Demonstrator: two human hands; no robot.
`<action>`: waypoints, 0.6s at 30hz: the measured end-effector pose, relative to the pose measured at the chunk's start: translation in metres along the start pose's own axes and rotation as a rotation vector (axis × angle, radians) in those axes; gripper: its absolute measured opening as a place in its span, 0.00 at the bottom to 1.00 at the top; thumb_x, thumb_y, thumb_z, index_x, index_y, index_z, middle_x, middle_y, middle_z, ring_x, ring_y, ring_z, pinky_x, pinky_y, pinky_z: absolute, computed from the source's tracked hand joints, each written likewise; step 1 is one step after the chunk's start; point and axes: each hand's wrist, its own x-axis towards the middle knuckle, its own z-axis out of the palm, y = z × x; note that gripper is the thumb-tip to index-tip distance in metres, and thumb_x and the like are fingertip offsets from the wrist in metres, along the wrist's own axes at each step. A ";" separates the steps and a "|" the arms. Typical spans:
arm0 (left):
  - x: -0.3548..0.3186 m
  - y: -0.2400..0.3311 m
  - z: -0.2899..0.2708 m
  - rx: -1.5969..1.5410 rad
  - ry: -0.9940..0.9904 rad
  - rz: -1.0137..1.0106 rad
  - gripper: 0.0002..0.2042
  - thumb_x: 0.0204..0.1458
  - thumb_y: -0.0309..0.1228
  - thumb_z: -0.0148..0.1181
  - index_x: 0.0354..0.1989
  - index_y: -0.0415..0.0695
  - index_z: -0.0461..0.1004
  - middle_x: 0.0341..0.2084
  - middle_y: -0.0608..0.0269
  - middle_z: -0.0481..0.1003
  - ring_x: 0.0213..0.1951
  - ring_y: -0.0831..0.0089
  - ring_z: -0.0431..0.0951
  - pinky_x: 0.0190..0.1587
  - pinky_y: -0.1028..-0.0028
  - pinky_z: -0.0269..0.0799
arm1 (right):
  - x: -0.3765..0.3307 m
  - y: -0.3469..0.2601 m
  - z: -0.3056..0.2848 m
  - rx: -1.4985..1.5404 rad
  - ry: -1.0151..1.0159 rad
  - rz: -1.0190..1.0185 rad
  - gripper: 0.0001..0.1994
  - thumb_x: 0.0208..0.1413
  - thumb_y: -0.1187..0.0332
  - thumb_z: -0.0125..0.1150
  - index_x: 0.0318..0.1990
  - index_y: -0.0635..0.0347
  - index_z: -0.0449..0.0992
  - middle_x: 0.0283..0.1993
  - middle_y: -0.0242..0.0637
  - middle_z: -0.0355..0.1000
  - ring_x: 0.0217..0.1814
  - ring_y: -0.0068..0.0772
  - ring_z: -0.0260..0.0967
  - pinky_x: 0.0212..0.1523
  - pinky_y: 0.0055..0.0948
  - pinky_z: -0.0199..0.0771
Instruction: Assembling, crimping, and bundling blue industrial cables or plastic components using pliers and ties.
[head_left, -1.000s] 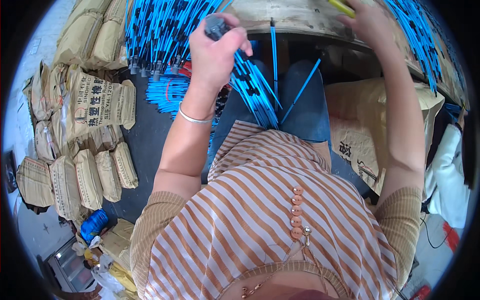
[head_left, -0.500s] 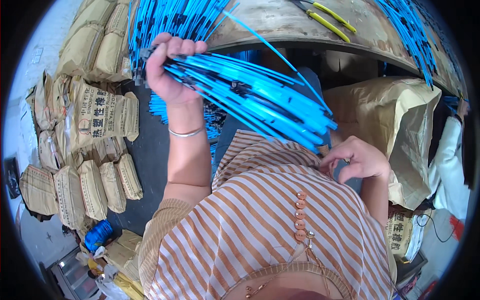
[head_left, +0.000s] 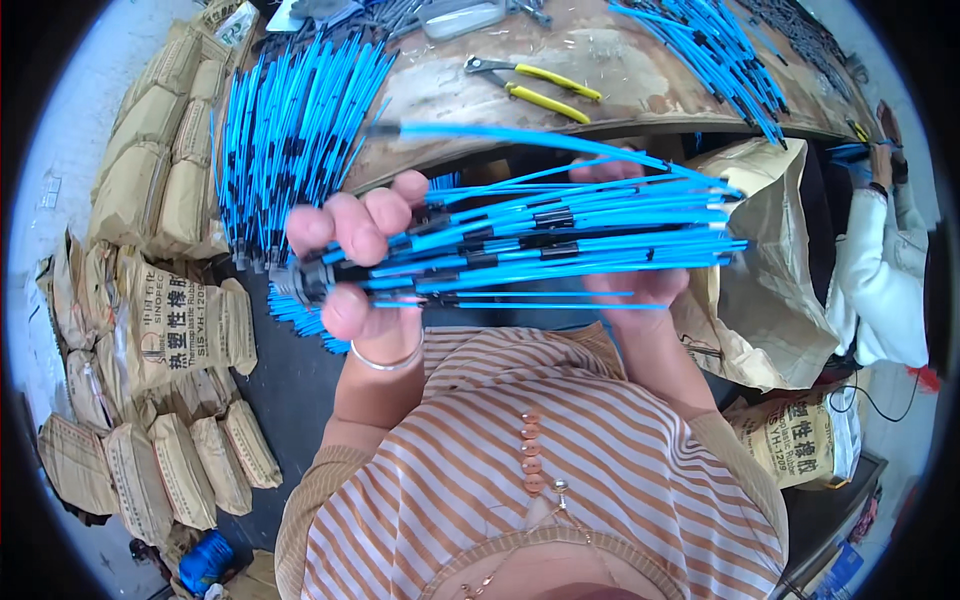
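Left hand (head_left: 360, 265) clenched round the cable bundle (head_left: 540, 240) at mid-frame, gathering the black ends. Right hand (head_left: 640, 285) cupped beneath, propping the fanned tips. Pliers (head_left: 535, 85) idle on the desk (head_left: 660, 85) above.

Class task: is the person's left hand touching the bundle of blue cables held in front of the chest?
Touching. The head view shows the left hand with fingers and thumb closed around one end of the cable bundle.

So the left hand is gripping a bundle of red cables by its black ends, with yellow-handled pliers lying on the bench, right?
Not quite: the head view shows the cables are blue, not red. The left hand does grip their black ends, and yellow-handled pliers lie on the bench.
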 end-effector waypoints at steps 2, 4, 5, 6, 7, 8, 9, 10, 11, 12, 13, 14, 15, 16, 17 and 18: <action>-0.012 0.001 0.009 0.195 0.064 -0.082 0.22 0.47 0.34 0.61 0.51 0.43 0.66 0.37 0.64 0.75 0.42 0.67 0.74 0.55 0.59 0.63 | 0.022 -0.014 -0.015 0.020 -0.165 -0.078 0.38 0.42 0.58 0.70 0.62 0.46 0.57 0.64 0.34 0.58 0.68 0.43 0.51 0.68 0.51 0.46; -0.019 0.006 0.014 0.423 0.137 -0.312 0.26 0.45 0.31 0.61 0.55 0.40 0.65 0.43 0.59 0.74 0.45 0.66 0.73 0.54 0.63 0.64 | 0.030 -0.032 -0.019 0.062 -0.248 -0.133 0.33 0.45 0.62 0.68 0.60 0.47 0.60 0.59 0.34 0.64 0.62 0.44 0.57 0.66 0.52 0.51; -0.020 0.011 0.010 0.456 0.136 -0.460 0.29 0.43 0.31 0.63 0.57 0.40 0.64 0.46 0.55 0.73 0.45 0.65 0.74 0.53 0.63 0.65 | 0.031 -0.041 -0.016 0.087 -0.169 -0.117 0.32 0.46 0.65 0.67 0.60 0.47 0.60 0.57 0.34 0.66 0.60 0.44 0.60 0.63 0.52 0.55; -0.018 0.023 -0.002 0.452 0.135 -0.460 0.29 0.43 0.31 0.63 0.57 0.40 0.64 0.46 0.55 0.73 0.45 0.65 0.74 0.53 0.63 0.65 | 0.035 -0.053 -0.019 0.083 -0.169 -0.119 0.32 0.46 0.65 0.67 0.60 0.47 0.60 0.57 0.34 0.66 0.60 0.44 0.60 0.63 0.52 0.55; -0.016 0.043 -0.024 0.668 -0.209 -0.706 0.31 0.41 0.29 0.65 0.57 0.39 0.64 0.46 0.53 0.73 0.44 0.64 0.74 0.53 0.66 0.66 | 0.041 -0.064 -0.023 -0.102 -0.257 -0.125 0.31 0.45 0.67 0.68 0.58 0.49 0.62 0.56 0.35 0.67 0.57 0.44 0.63 0.61 0.51 0.59; -0.018 0.067 -0.047 0.886 -0.553 -0.942 0.32 0.39 0.27 0.66 0.57 0.38 0.64 0.45 0.51 0.73 0.43 0.63 0.74 0.52 0.68 0.66 | 0.047 -0.066 -0.022 -0.277 -0.353 -0.117 0.30 0.44 0.69 0.68 0.57 0.51 0.64 0.54 0.37 0.68 0.54 0.44 0.65 0.59 0.49 0.63; -0.023 0.087 -0.069 0.885 -0.461 -1.228 0.33 0.38 0.26 0.68 0.57 0.38 0.63 0.45 0.51 0.73 0.45 0.64 0.74 0.51 0.68 0.67 | 0.049 -0.062 -0.017 -0.263 -0.358 -0.101 0.30 0.44 0.69 0.68 0.57 0.51 0.64 0.54 0.37 0.68 0.54 0.44 0.65 0.59 0.49 0.63; -0.029 0.100 -0.087 0.865 -0.353 -1.512 0.35 0.37 0.25 0.70 0.57 0.37 0.62 0.45 0.51 0.73 0.46 0.65 0.74 0.51 0.68 0.68 | 0.048 -0.059 -0.009 -0.438 -0.338 -0.045 0.29 0.43 0.69 0.68 0.55 0.52 0.65 0.53 0.37 0.68 0.53 0.43 0.66 0.57 0.47 0.64; -0.029 0.104 -0.088 0.867 -0.327 -1.521 0.35 0.37 0.25 0.70 0.57 0.37 0.62 0.45 0.51 0.73 0.46 0.65 0.74 0.51 0.68 0.68 | 0.046 -0.057 0.003 -0.613 -0.316 0.013 0.28 0.43 0.70 0.68 0.54 0.54 0.65 0.52 0.38 0.69 0.51 0.43 0.67 0.55 0.45 0.66; -0.027 0.105 -0.088 0.819 -0.085 -1.349 0.37 0.35 0.27 0.71 0.57 0.37 0.62 0.47 0.52 0.73 0.47 0.64 0.73 0.52 0.68 0.66 | 0.043 -0.054 0.012 -0.787 -0.295 0.073 0.27 0.42 0.71 0.68 0.53 0.56 0.66 0.51 0.38 0.70 0.49 0.42 0.68 0.54 0.44 0.67; -0.025 0.105 -0.086 0.768 0.148 -1.165 0.39 0.33 0.30 0.73 0.58 0.36 0.61 0.48 0.52 0.72 0.48 0.63 0.72 0.53 0.67 0.65 | 0.042 -0.049 0.016 -0.960 -0.277 0.134 0.26 0.41 0.72 0.68 0.52 0.57 0.67 0.49 0.39 0.70 0.48 0.41 0.69 0.52 0.42 0.69; -0.025 0.093 -0.074 0.815 0.048 -0.947 0.41 0.31 0.32 0.74 0.58 0.36 0.61 0.49 0.52 0.72 0.49 0.62 0.72 0.54 0.66 0.64 | 0.047 -0.033 0.015 -0.997 -0.368 0.180 0.26 0.39 0.73 0.68 0.50 0.59 0.68 0.47 0.39 0.71 0.44 0.39 0.69 0.50 0.38 0.69; -0.019 0.074 -0.059 0.844 -0.061 -0.731 0.43 0.29 0.34 0.75 0.58 0.36 0.61 0.50 0.52 0.71 0.50 0.61 0.71 0.55 0.65 0.63 | 0.051 -0.017 0.018 -1.042 -0.452 0.221 0.25 0.37 0.74 0.68 0.48 0.62 0.69 0.44 0.40 0.71 0.41 0.38 0.70 0.47 0.34 0.70; -0.012 0.065 -0.052 0.908 -0.208 -0.804 0.48 0.24 0.37 0.77 0.59 0.36 0.60 0.52 0.52 0.69 0.53 0.60 0.69 0.57 0.66 0.61 | 0.049 -0.004 0.019 -1.023 -0.466 0.240 0.25 0.37 0.74 0.68 0.48 0.62 0.69 0.44 0.40 0.71 0.41 0.38 0.70 0.47 0.34 0.70; -0.020 0.056 -0.053 0.912 -0.232 -0.828 0.42 0.25 0.36 0.77 0.54 0.35 0.64 0.52 0.51 0.68 0.52 0.61 0.69 0.56 0.66 0.61 | 0.043 0.009 0.019 -1.162 -0.478 0.245 0.26 0.38 0.76 0.67 0.49 0.62 0.68 0.44 0.39 0.70 0.39 0.34 0.68 0.42 0.30 0.69; -0.027 0.047 -0.052 0.916 -0.258 -0.852 0.37 0.26 0.35 0.76 0.49 0.34 0.67 0.53 0.50 0.68 0.51 0.61 0.69 0.55 0.66 0.62 | 0.041 0.020 0.018 -1.299 -0.490 0.244 0.27 0.38 0.78 0.65 0.50 0.63 0.66 0.44 0.38 0.70 0.37 0.29 0.67 0.37 0.27 0.68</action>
